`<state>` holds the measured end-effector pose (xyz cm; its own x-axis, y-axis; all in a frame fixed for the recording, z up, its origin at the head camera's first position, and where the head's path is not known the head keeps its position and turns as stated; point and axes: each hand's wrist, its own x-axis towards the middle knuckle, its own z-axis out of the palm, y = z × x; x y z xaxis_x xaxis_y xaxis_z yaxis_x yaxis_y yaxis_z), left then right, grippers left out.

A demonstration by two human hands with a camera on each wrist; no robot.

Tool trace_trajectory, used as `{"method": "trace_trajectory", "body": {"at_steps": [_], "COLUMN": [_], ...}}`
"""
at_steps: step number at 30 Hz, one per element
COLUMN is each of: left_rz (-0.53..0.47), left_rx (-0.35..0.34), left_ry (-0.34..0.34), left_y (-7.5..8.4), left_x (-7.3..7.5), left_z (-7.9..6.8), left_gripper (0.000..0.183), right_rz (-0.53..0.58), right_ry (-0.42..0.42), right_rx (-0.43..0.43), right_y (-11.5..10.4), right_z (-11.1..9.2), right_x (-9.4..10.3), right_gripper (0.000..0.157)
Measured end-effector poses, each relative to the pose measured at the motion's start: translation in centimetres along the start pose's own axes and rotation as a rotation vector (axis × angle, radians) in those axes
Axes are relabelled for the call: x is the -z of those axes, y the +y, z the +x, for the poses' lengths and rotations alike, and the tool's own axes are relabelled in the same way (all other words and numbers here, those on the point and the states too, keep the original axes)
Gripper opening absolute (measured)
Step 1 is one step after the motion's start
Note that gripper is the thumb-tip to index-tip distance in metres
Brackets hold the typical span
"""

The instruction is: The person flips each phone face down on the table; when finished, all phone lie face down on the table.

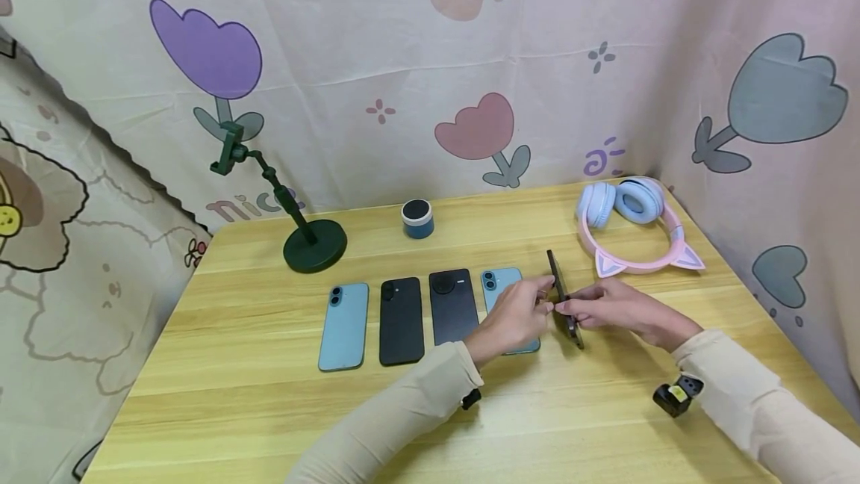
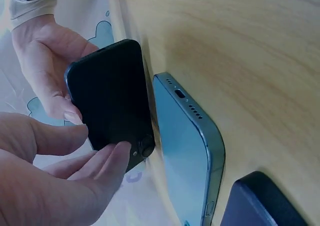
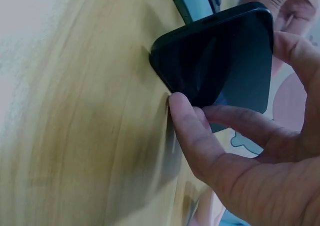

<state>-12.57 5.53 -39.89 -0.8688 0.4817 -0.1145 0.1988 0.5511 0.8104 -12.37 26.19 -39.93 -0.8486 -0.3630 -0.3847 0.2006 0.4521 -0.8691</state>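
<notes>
A black smartphone (image 1: 564,301) stands tilted on edge at the right end of a row of phones. My right hand (image 1: 621,310) grips it by its edges, fingers and thumb spread around the screen side in the right wrist view. The left hand (image 1: 513,317) reaches from the other side; its fairly straight fingers touch the phone's back (image 2: 110,90) near the camera, and its thumb is by the edge. Beneath the left hand lies a light blue phone (image 1: 500,280), partly covered. Further left lie a dark grey phone (image 1: 453,312), a black phone (image 1: 401,323) and another light blue phone (image 1: 344,329), all backs up.
Pink and blue cat-ear headphones (image 1: 638,267) rest at the back right of the wooden table (image 1: 235,409). A dark green phone stand (image 1: 314,245) is at the back left, with a small blue and white round jar (image 1: 418,220) between. A patterned cloth hangs behind.
</notes>
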Motion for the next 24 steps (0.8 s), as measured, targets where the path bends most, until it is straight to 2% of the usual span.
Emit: {"method": "trace_trajectory", "body": {"at_steps": [6,11,16,20,24], "left_rz": [-0.005,0.026,0.115,0.179,0.256], "left_rx": [-0.007,-0.062,-0.103,-0.111,-0.122], "left_ry": [-0.067,-0.095,-0.121,-0.135,-0.150], "left_y": [-0.5,-0.7,-0.6,-0.6,-0.7], "left_x": [-0.6,-1.1,-1.0,-1.0,-1.2], "left_z": [-0.1,0.0,-0.1,-0.3,-0.4], "left_gripper": [0.055,0.057,0.053,0.051,0.049], "right_rz": [0.183,0.247,0.258,0.208,0.180], "right_ry": [-0.096,-0.117,-0.082,-0.015,0.018], "right_rx": [0.072,0.085,0.067,0.023,-0.018], "right_y": [0.4,0.4,0.5,0.8,1.3], "right_z": [-0.2,-0.5,-0.5,-0.6,-0.5], "right_x": [0.7,1.0,1.2,1.6,1.9], "right_gripper": [0.047,0.048,0.050,0.054,0.056]}}
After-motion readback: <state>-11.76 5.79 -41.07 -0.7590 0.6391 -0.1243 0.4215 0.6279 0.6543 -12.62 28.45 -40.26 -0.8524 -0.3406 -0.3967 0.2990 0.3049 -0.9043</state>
